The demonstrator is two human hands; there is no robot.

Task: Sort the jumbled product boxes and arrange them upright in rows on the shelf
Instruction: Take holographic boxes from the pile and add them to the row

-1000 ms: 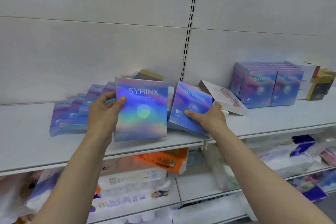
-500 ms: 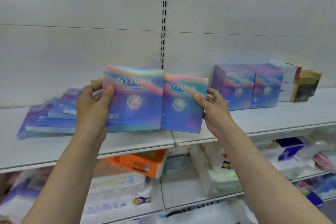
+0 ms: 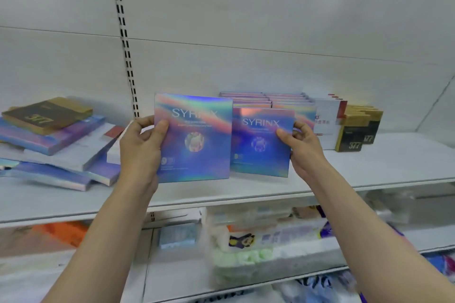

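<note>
My left hand (image 3: 141, 146) grips the left edge of a holographic SYRINX box (image 3: 197, 140), held upright above the white shelf (image 3: 246, 190). My right hand (image 3: 301, 145) grips the right edge of a second SYRINX box (image 3: 262, 145), upright and partly behind the first. Directly behind them stand upright rows of the same SYRINX boxes (image 3: 268, 99). A jumbled pile of flat SYRINX boxes (image 3: 56, 155) lies at the left, with a black-and-gold 377 box (image 3: 46, 114) on top.
Upright white-and-red boxes (image 3: 328, 120) and black-and-gold 377 boxes (image 3: 358, 130) stand in rows at the right. A slotted upright (image 3: 124, 39) runs up the back wall. Lower shelves hold tissue packs (image 3: 246, 253) and an orange package (image 3: 61, 232).
Both hands lifted a SYRINX box each from the pile and carried them rightward, in front of the upright SYRINX rows. The view swung right, so the pile now lies far left.
</note>
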